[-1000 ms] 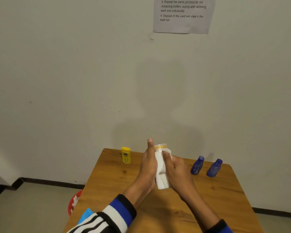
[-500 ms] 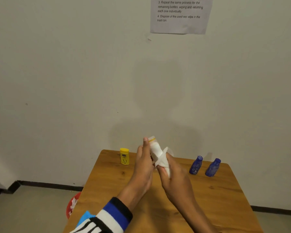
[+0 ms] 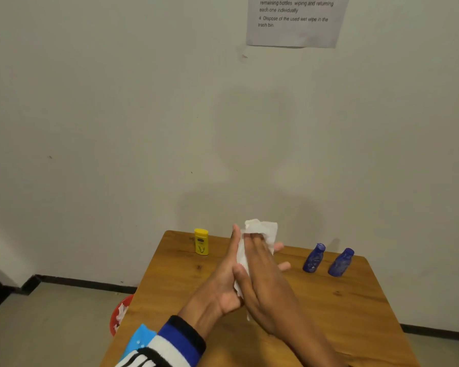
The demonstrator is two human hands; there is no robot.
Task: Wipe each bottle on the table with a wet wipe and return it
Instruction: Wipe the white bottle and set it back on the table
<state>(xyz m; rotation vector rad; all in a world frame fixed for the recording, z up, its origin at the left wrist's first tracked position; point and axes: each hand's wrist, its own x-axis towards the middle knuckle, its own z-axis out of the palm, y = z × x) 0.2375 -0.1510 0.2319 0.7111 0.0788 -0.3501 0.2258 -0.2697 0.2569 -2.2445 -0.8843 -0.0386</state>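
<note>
Both hands, our left hand and right hand, press together around the white wipe above the worktop; any bottle between them is hidden.

Bare test room: wooden table, blank wall, taped instruction sheet.
</note>
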